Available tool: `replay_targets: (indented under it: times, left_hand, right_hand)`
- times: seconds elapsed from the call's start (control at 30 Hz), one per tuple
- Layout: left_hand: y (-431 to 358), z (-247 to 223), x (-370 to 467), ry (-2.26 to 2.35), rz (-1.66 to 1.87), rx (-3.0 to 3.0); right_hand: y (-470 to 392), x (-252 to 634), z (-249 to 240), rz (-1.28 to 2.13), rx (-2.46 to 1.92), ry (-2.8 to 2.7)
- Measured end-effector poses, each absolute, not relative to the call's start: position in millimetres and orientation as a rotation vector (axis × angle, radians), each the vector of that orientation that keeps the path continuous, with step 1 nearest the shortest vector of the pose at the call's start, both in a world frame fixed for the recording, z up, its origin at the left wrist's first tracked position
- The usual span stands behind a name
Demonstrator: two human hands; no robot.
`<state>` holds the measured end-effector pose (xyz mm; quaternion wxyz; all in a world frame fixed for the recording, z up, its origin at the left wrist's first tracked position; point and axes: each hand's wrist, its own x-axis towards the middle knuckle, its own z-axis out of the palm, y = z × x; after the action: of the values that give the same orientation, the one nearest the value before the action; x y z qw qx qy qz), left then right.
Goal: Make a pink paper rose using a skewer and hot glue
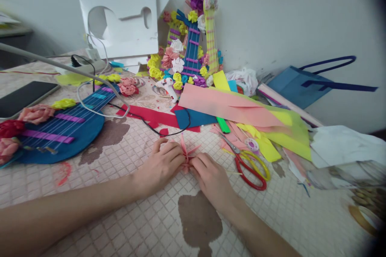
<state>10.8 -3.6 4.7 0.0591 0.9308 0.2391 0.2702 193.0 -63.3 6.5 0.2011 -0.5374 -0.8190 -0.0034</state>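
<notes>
Between my two hands is a pink crepe-paper flower [187, 153] with pointed petals spreading upward. The fingers of my left hand [167, 162] are closed on its left side, their tips partly hidden. On the other side my right hand [211, 176] pinches the flower's base. Right of my hands lie scissors [250, 168] with red and yellow handles, next to a small tape roll [252, 144]. A blue paper guitar [69, 132] with purple strips, white strings and paper flowers lies to the left.
A glue gun [167, 87] with a black cord lies behind my hands. Pink crepe paper [229, 106] and yellow sheets cover the back right. Decorated guitars [193, 48] and a white cut-out board [120, 16] lean on the wall. A phone [27, 98] lies far left.
</notes>
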Motion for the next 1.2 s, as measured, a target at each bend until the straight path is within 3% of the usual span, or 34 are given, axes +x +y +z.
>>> replay_targets:
  times: [0.27, 1.2]
  left_hand:
    - [-4, 5, 11, 0.720, 0.801, 2.801]
    - [-10, 7, 13, 0.808, 0.868, 2.722]
  right_hand:
    - [-65, 194, 6, 0.136, -1.525, -2.212]
    - [-75, 173, -1, -0.141, -1.638, -2.108]
